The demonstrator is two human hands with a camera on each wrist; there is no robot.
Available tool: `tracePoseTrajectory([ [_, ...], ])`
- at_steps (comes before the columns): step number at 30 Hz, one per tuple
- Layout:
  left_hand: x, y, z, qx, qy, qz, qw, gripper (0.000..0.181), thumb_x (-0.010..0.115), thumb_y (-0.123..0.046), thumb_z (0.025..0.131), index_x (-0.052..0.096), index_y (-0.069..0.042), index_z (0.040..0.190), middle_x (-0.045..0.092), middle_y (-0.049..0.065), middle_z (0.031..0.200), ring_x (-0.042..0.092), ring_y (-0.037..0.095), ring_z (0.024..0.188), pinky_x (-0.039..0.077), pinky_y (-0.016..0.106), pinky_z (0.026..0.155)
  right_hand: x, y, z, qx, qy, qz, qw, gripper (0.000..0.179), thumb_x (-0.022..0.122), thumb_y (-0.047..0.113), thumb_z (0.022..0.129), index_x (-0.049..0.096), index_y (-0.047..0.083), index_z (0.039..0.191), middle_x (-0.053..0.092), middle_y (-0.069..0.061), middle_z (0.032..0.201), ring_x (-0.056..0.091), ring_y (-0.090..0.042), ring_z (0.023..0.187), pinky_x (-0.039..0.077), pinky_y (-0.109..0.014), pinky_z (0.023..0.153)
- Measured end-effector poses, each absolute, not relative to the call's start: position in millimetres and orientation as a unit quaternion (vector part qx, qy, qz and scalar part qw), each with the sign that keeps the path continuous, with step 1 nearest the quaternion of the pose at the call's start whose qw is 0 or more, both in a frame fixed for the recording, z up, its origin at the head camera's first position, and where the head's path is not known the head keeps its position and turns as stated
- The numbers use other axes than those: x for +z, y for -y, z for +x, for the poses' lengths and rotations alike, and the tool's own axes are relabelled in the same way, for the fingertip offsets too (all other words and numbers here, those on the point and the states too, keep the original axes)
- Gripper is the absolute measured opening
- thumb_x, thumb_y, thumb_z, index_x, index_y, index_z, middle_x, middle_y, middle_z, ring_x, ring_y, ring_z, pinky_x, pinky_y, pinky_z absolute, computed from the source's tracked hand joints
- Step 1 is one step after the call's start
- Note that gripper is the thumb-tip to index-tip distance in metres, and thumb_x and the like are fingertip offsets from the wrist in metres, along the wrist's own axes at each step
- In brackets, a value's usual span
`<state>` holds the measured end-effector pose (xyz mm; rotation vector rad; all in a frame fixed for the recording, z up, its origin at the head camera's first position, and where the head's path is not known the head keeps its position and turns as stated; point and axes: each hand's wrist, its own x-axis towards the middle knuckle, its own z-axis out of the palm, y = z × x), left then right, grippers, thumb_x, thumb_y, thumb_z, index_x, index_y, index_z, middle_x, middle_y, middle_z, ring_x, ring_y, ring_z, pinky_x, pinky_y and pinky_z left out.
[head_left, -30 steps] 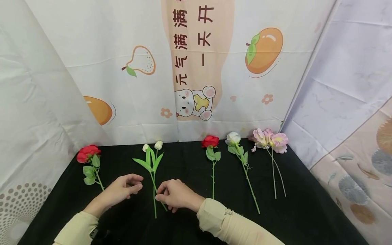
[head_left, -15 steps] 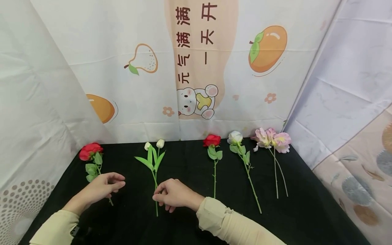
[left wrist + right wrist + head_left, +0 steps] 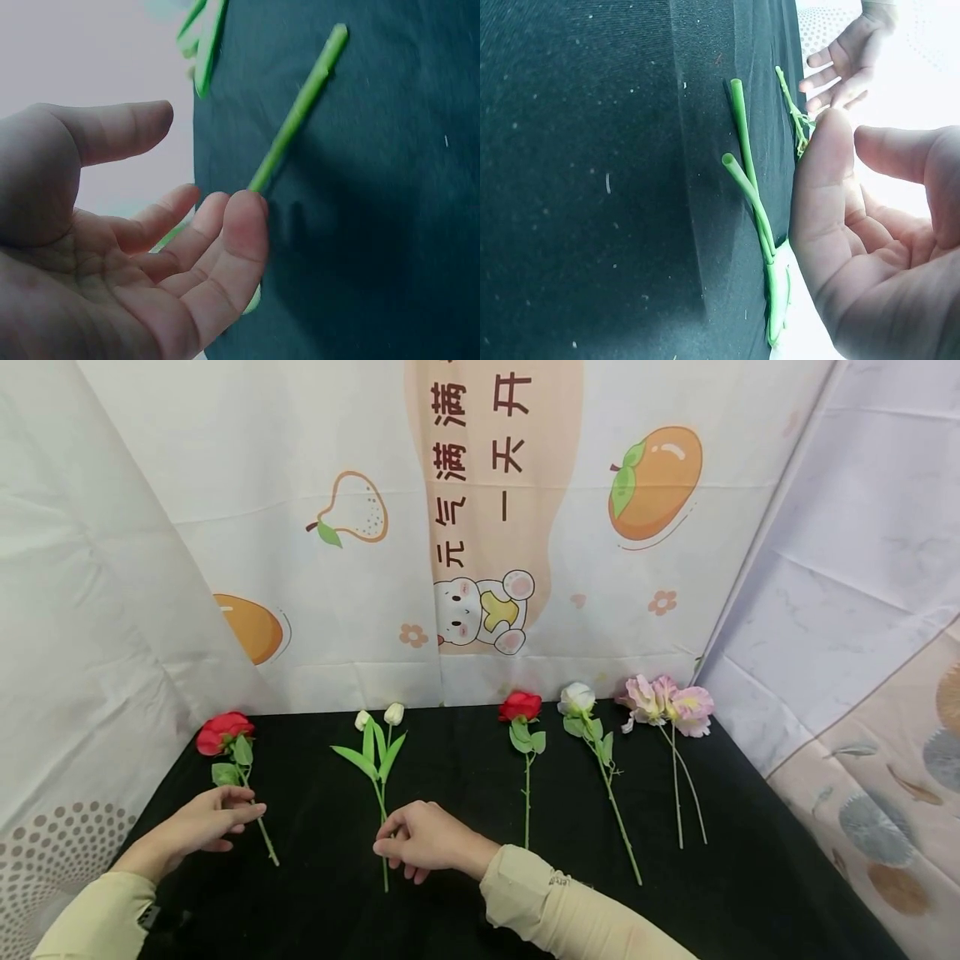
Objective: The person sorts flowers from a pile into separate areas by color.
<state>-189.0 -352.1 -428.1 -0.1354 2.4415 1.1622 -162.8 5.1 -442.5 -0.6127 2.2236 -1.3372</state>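
My left hand (image 3: 197, 828) hovers at the stem of the red rose (image 3: 223, 732) on the far left, its fingertips overlapping the stem. In the left wrist view the thumb stands apart from the fingers, and the green rose stem (image 3: 300, 109) passes beyond the fingertips. Farther right, my right hand (image 3: 429, 842) hangs over the stems of two white tulips (image 3: 382, 760), its fingers loosely curved. The right wrist view shows a small gap between thumb and index finger with nothing pinched; the tulip stems (image 3: 742, 127) lie crossed on the cloth beside that hand.
Right of the tulips lie a second red rose (image 3: 521, 705), a white rose (image 3: 577, 699) and pink flowers (image 3: 667, 703) with thin stems. Black cloth (image 3: 450, 760) covers the table. Printed white curtain (image 3: 345, 610) stands behind it, with more cloth panels at both sides.
My left hand has moved left from beside the tulips to the left red rose's stem. My right hand has stayed near the tulip stems, which now lie closer together.
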Motion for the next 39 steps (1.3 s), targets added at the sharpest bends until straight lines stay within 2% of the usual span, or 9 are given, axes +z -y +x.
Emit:
tracePoseTrajectory([
  [7, -437, 367, -195, 0.433, -0.868, -0.069, 0.235, 0.075, 0.056, -0.039, 0.105, 0.027, 0.019, 0.143, 0.053, 0.033, 0.129, 0.062, 0.026, 0.104, 0.058, 0.042, 0.080, -444, -6, -163, -0.486, -0.813, -0.219, 0.234, 0.007, 0.071, 0.016, 0.097, 0.072, 0.011, 0.101, 0.069, -0.006, 0.071, 0.061, -0.015, 0.050, 0.054, -0.029, 0.045],
  [13, -441, 372, -201, 0.444, -0.857, -0.076, 0.251, 0.066, 0.055, -0.035, 0.105, 0.038, 0.020, 0.138, 0.047, 0.039, 0.133, 0.064, 0.027, 0.103, 0.059, 0.042, 0.081, -446, -7, -162, -0.491, -0.810, -0.214, 0.241, 0.006, 0.071, 0.016, 0.097, 0.073, 0.011, 0.100, 0.069, -0.007, 0.071, 0.061, -0.015, 0.050, 0.055, -0.030, 0.045],
  [16, -442, 372, -205, 0.442, -0.855, -0.079, 0.259, 0.063, 0.055, -0.033, 0.106, 0.042, 0.020, 0.138, 0.050, 0.039, 0.131, 0.064, 0.026, 0.100, 0.059, 0.041, 0.081, -447, -7, -162, -0.492, -0.808, -0.212, 0.243, 0.006, 0.071, 0.016, 0.097, 0.073, 0.011, 0.100, 0.069, -0.007, 0.071, 0.061, -0.015, 0.050, 0.055, -0.030, 0.045],
  [22, -442, 371, -210, 0.450, -0.852, -0.091, 0.251, 0.067, 0.056, -0.031, 0.105, 0.035, 0.025, 0.135, 0.060, 0.031, 0.116, 0.064, 0.023, 0.092, 0.059, 0.039, 0.078, -446, -7, -162, -0.490, -0.809, -0.214, 0.245, 0.005, 0.071, 0.016, 0.097, 0.073, 0.011, 0.099, 0.069, -0.006, 0.070, 0.061, -0.015, 0.050, 0.055, -0.030, 0.045],
  [29, -442, 372, -219, 0.442, -0.858, -0.122, 0.233, 0.057, 0.065, -0.037, 0.100, 0.050, 0.016, 0.116, 0.065, 0.014, 0.097, 0.065, 0.018, 0.077, 0.060, 0.034, 0.071, -447, -8, -162, -0.491, -0.809, -0.214, 0.243, 0.004, 0.071, 0.016, 0.097, 0.073, 0.012, 0.097, 0.069, -0.007, 0.070, 0.061, -0.015, 0.049, 0.054, -0.030, 0.044],
  [33, -444, 374, -223, 0.439, -0.858, -0.125, 0.238, 0.053, 0.071, -0.034, 0.096, 0.053, 0.014, 0.111, 0.064, 0.013, 0.095, 0.065, 0.017, 0.076, 0.060, 0.032, 0.071, -448, -8, -163, -0.490, -0.808, -0.215, 0.246, 0.005, 0.071, 0.017, 0.097, 0.073, 0.012, 0.098, 0.069, -0.006, 0.070, 0.061, -0.016, 0.049, 0.054, -0.030, 0.044],
  [39, -446, 378, -226, 0.462, -0.842, -0.126, 0.249, 0.029, 0.070, -0.023, 0.095, 0.057, 0.003, 0.098, 0.057, 0.009, 0.089, 0.061, 0.016, 0.075, 0.059, 0.031, 0.071, -448, -9, -162, -0.491, -0.806, -0.212, 0.251, 0.006, 0.070, 0.017, 0.098, 0.073, 0.013, 0.099, 0.069, -0.005, 0.070, 0.061, -0.016, 0.050, 0.055, -0.030, 0.045],
])
